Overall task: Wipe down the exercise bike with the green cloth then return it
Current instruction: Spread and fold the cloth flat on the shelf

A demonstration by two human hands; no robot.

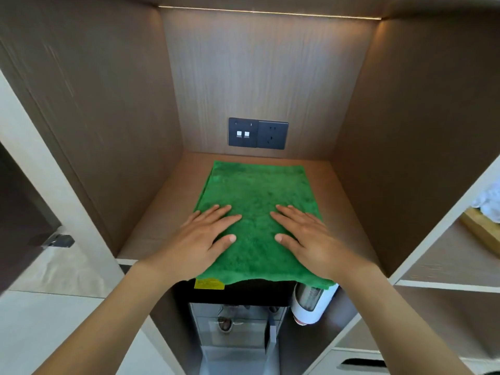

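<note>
Head view: our left hand (201, 234) lies flat with fingers straight on the near left of the green cloth (257, 196), which is spread on the shelf (162, 212) inside the wooden niche. Our right hand (303, 234) presses flat on its near right, likely smoothing it; no bike in sight.
</note>
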